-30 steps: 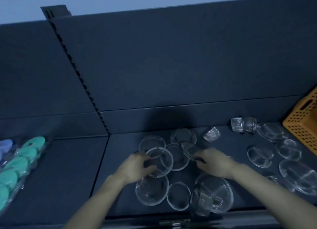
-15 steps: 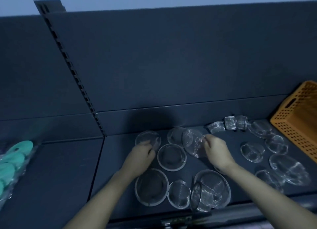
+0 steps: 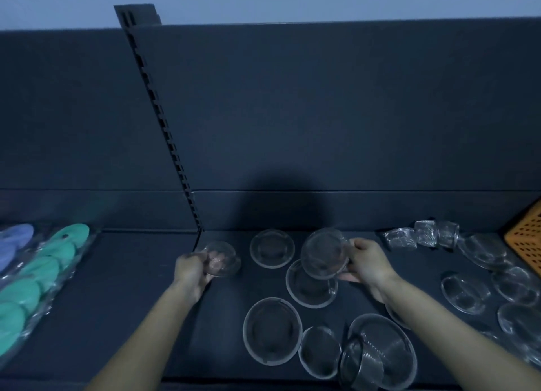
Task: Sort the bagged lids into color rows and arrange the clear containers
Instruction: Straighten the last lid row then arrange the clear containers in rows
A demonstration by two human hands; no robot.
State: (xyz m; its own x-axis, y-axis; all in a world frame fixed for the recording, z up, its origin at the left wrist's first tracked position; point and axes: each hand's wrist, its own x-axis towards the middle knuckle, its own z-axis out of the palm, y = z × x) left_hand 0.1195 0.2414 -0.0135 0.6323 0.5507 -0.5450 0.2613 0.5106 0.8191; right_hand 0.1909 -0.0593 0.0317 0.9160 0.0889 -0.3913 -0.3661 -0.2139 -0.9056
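My left hand [image 3: 191, 269] grips a small clear round container [image 3: 222, 259] near the shelf's back left corner. A second clear round container [image 3: 323, 253], tilted on edge, is held in my right hand [image 3: 367, 263] just above another clear dish [image 3: 311, 288]. Several more clear dishes lie flat around them, such as one at the back [image 3: 272, 248] and a larger one in front [image 3: 272, 330]. A bag of green lids [image 3: 38, 276] and purple lids [image 3: 16, 241] lies on the left shelf section.
An orange perforated crate [image 3: 527, 241] stands at the far right. Small ribbed clear cups [image 3: 424, 237] lie on their sides at the back right, with more clear dishes [image 3: 465, 294] beside them. A slotted upright post [image 3: 164, 133] divides the dark shelf [image 3: 131, 302].
My left hand has carried a small container leftwards to the back left corner. My right hand has lifted its container and tilted it. The camera has swung left, showing more of the lid bag.
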